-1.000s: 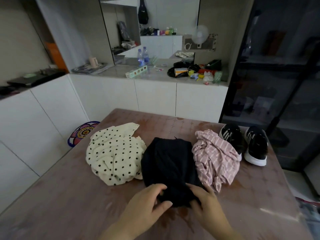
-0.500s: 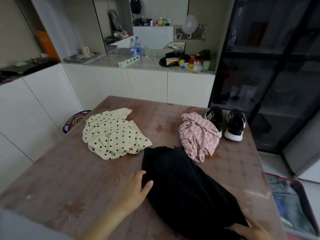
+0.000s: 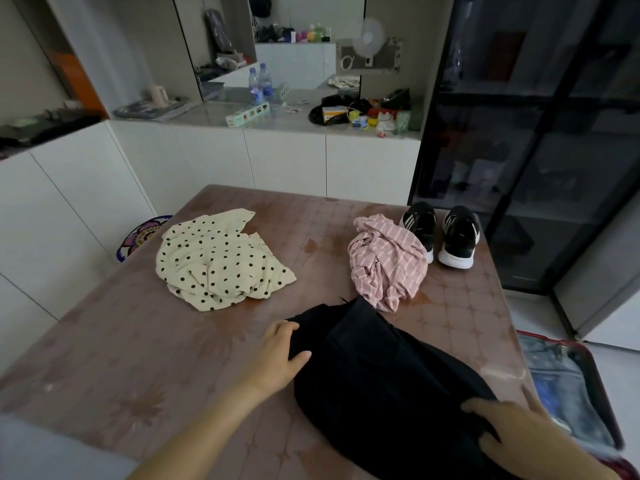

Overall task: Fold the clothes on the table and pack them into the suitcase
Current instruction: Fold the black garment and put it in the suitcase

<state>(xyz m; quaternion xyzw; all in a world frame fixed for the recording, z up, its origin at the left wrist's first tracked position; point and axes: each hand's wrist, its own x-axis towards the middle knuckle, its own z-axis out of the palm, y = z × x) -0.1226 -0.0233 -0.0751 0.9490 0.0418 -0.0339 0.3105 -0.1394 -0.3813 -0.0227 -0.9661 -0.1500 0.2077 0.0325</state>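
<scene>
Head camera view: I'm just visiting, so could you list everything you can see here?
table: one, reddish-brown, centre
black garment: one, black, table's near edge
dotted garment: one, cream with black dots, table's left
striped garment: one, pink and white, table's right
shoes: two, black with white soles, table's far right corner
suitcase: one, red-rimmed, open on floor at right
counter: one, grey top, behind table
bottles: two, clear, on counter
fan: one, white, behind counter
left hand: one, grips black garment's left edge
right hand: one, on black garment's right end
</scene>
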